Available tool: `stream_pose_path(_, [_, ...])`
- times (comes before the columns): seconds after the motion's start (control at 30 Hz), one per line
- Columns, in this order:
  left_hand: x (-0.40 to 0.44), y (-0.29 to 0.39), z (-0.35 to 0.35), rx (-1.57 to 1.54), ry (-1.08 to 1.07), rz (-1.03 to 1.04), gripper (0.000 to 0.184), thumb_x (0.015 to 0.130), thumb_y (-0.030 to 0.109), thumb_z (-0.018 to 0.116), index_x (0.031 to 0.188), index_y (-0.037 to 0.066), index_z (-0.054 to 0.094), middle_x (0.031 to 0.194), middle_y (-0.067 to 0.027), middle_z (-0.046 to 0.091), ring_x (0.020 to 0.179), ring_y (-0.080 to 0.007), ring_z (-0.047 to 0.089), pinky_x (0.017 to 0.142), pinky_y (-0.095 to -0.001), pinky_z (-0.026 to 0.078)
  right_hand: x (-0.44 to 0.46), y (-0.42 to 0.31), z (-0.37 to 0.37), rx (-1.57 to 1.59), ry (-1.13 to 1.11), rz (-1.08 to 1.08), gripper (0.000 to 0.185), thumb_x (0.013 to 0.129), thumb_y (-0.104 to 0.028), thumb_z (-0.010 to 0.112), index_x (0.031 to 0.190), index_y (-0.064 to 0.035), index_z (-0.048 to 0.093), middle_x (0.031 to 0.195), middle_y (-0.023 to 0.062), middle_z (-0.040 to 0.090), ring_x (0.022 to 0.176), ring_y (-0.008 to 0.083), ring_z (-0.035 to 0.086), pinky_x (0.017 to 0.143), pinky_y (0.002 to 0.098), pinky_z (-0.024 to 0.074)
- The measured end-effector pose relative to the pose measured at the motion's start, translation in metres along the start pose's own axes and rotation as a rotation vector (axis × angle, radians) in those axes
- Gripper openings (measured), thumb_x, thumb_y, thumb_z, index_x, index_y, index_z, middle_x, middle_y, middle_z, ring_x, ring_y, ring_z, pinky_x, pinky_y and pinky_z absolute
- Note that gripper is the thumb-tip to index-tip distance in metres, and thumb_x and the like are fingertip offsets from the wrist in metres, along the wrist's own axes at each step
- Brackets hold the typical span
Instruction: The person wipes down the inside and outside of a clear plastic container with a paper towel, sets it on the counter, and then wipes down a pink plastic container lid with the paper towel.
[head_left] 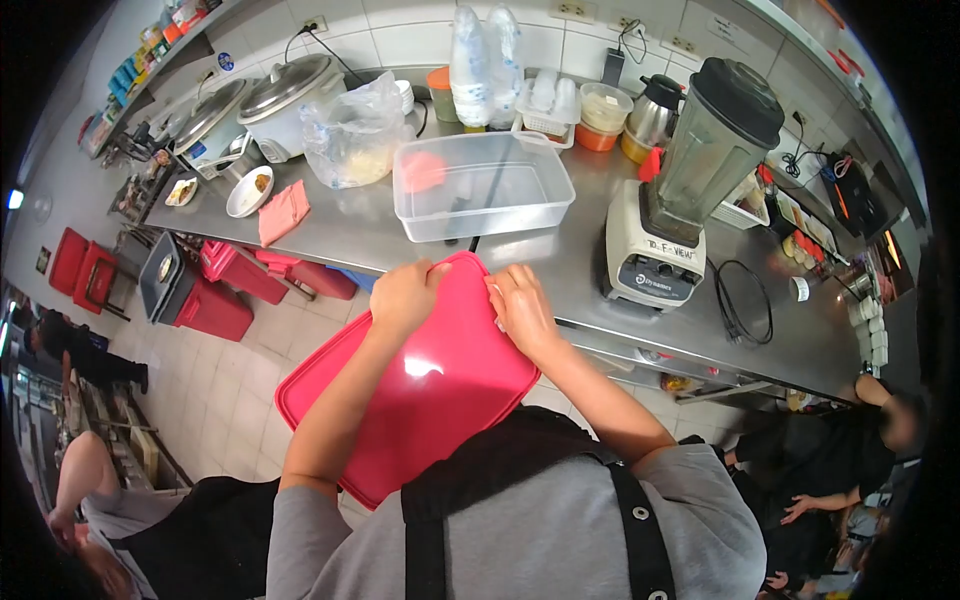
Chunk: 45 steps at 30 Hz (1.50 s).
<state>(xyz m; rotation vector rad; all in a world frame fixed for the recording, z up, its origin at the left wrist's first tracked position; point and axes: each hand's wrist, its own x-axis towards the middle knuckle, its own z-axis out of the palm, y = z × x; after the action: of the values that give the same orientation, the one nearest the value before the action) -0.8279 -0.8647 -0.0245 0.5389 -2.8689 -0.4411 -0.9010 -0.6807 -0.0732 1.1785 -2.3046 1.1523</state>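
Observation:
A large red plastic lid [440, 400] is tilted between my body and the counter, its far corner at the counter's front edge. My left hand [403, 298] is closed at the far left side of the lid, fingers curled and partly hidden. At the far right edge my right hand [522, 308] is closed with bent fingers on the rim. A small white bit shows by its fingertips, too small to name. Just beyond both hands, a clear plastic tub [490, 190] stands uncovered on the steel counter [350, 225], with a reddish patch showing through its left side.
A blender [665, 220] with a loose black cord [743, 305] stands on the right. To the left are a plastic bag [355, 140], a folded pink cloth [283, 212], a white bowl [250, 192] and lidded cookers [290, 100]. Red bins [215, 310] sit below. Other people are on both sides.

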Motion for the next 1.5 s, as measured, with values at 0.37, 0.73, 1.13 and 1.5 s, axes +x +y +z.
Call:
stream_pose_path(0.37, [0.003, -0.010, -0.002, -0.037, -0.068, -0.066, 0.051, 0.096, 0.050, 0.047, 0.082, 0.005, 0.065, 0.079, -0.0207, 0.066, 0.080, -0.0414, 0.064, 0.071, -0.0515, 0.049, -0.062, 0.015, -0.015, 0.046, -0.104, 0.148, 0.010, 0.083, -0.004, 0.066, 0.092, -0.0007, 0.064, 0.090, 0.0149, 0.060, 0.089, 0.0343, 0.060, 0.079, 0.0429, 0.0491])
stream_pose_path(0.73, [0.008, -0.001, -0.015, -0.038, -0.113, -0.024, 0.052, 0.098, 0.049, 0.044, 0.083, 0.004, 0.065, 0.082, -0.0218, 0.067, 0.083, -0.0425, 0.064, 0.075, -0.0527, 0.048, -0.042, 0.015, -0.020, 0.300, -0.107, 0.456, 0.024, 0.083, -0.005, 0.069, 0.100, -0.0029, 0.053, 0.089, 0.0175, 0.064, 0.085, 0.0361, 0.064, 0.074, 0.0420, 0.0496])
stream_pose_path(1.13, [-0.003, 0.003, -0.021, -0.020, -0.091, -0.027, 0.051, 0.099, 0.047, 0.044, 0.086, 0.003, 0.065, 0.081, -0.0223, 0.066, 0.083, -0.0423, 0.064, 0.076, -0.0527, 0.048, 0.025, -0.011, -0.011, 0.265, 0.011, 0.144, 0.022, 0.082, -0.001, 0.066, 0.093, -0.0019, 0.047, 0.089, 0.0168, 0.060, 0.085, 0.0381, 0.061, 0.075, 0.0433, 0.0473])
stream_pose_path(1.5, [-0.012, 0.003, -0.011, -0.034, -0.068, -0.052, 0.052, 0.097, 0.049, 0.045, 0.083, 0.004, 0.065, 0.080, -0.0217, 0.067, 0.081, -0.0414, 0.065, 0.074, -0.0516, 0.049, 0.050, -0.010, -0.005, 0.323, -0.056, 0.129, 0.020, 0.077, 0.004, 0.065, 0.089, -0.0016, 0.051, 0.090, 0.0152, 0.058, 0.088, 0.0358, 0.059, 0.076, 0.0436, 0.0476])
